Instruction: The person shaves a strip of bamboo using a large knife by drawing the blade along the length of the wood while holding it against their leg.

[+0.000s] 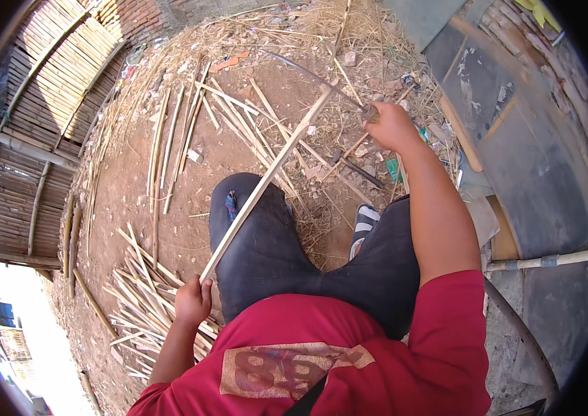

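Observation:
My left hand point(192, 301) is closed around the lower end of a long, pale bamboo strip point(266, 179). The strip slants up across my right-bent picture of the lap, over one trousered knee, toward the far ground. My right hand point(390, 126) grips the handle of a machete point(315, 80), whose long dark blade points away to the far left. The blade crosses the strip near its far end; whether it touches or only overlaps in view, I cannot tell.
A pile of split strips point(152, 312) lies by my left hand. More strips point(238, 125) are scattered on the dirt ahead. A dark hammer-like tool point(360, 170) lies near my sandalled foot. Bamboo panels point(51, 83) stand left; grey boards point(516, 139) stand right.

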The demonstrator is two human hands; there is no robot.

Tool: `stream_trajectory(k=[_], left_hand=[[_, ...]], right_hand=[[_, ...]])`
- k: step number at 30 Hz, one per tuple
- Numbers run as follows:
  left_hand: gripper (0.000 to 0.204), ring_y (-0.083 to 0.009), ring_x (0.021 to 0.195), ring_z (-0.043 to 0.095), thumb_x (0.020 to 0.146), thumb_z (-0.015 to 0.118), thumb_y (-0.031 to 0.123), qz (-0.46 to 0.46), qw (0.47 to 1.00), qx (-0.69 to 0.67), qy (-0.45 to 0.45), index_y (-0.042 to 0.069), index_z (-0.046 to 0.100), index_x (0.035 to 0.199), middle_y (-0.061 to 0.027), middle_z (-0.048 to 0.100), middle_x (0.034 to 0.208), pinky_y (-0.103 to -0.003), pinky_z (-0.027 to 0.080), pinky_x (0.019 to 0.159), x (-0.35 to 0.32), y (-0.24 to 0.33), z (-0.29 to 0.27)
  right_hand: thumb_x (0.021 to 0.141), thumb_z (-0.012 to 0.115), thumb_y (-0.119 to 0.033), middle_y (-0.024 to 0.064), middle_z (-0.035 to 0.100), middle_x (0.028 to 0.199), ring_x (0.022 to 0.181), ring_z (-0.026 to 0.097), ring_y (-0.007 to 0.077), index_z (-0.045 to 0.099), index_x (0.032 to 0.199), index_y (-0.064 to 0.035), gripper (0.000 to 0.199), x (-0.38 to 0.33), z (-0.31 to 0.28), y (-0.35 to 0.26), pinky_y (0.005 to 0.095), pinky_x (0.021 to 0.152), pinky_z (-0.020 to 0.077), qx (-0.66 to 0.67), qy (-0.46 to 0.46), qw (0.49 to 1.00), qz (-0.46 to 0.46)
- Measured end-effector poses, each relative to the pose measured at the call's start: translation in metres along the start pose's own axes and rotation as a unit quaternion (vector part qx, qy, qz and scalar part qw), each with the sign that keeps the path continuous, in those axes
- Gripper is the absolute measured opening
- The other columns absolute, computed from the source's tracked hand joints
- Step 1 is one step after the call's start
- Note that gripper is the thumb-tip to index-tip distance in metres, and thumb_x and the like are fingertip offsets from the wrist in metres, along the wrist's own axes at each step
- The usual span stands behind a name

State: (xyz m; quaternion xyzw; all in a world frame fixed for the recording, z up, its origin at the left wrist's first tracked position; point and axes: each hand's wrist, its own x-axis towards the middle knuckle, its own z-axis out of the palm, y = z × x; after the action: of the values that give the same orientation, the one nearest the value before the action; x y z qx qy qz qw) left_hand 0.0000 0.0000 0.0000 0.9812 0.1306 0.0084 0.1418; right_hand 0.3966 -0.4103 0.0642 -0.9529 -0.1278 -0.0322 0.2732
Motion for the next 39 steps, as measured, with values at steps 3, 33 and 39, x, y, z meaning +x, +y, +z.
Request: stream_trajectory(k=[3,33,39], left_hand=[[0.032,-0.0485,0.064,0.06,0.101,0.059,0.031,-0.008,1.0,0.003,-0.016,0.002,0.052,0.089,-0.0235,0.06,0.065,-0.055,0.044,0.058,-0.002,0.01,-0.003],[0.034,-0.0508,0.067,0.06,0.102,0.058,0.033,-0.014,1.0,-0.004,-0.016,0.002,0.052,0.087,-0.0253,0.061,0.067,-0.056,0.045,0.059,0.011,0.009,-0.013],[0.033,-0.0506,0.067,0.06,0.102,0.058,0.031,-0.002,1.0,-0.023,-0.003,0.002,0.052,0.087,-0.0247,0.06,0.066,-0.055,0.045,0.058,0.009,0.01,-0.006]], right_hand=[[0.079,0.069,-0.016,0.0199,0.072,0.094,0.089,0.07,0.0374,0.07,0.114,-0.0098,0.035,-0.011,-0.003,0.005,0.0481,0.079,0.0551,-0.045,0.012,0.999,-0.021],[0.08,0.074,-0.021,0.0225,0.073,0.098,0.091,0.073,0.0322,0.064,0.132,-0.0038,0.056,0.004,0.008,0.027,0.0447,0.084,0.0557,0.02,0.058,0.998,0.006],[0.079,0.075,-0.019,0.0152,0.073,0.1,0.094,0.071,0.0348,0.069,0.124,-0.0175,0.046,-0.024,-0.01,-0.017,0.0471,0.084,0.0556,-0.099,-0.016,0.987,-0.123]])
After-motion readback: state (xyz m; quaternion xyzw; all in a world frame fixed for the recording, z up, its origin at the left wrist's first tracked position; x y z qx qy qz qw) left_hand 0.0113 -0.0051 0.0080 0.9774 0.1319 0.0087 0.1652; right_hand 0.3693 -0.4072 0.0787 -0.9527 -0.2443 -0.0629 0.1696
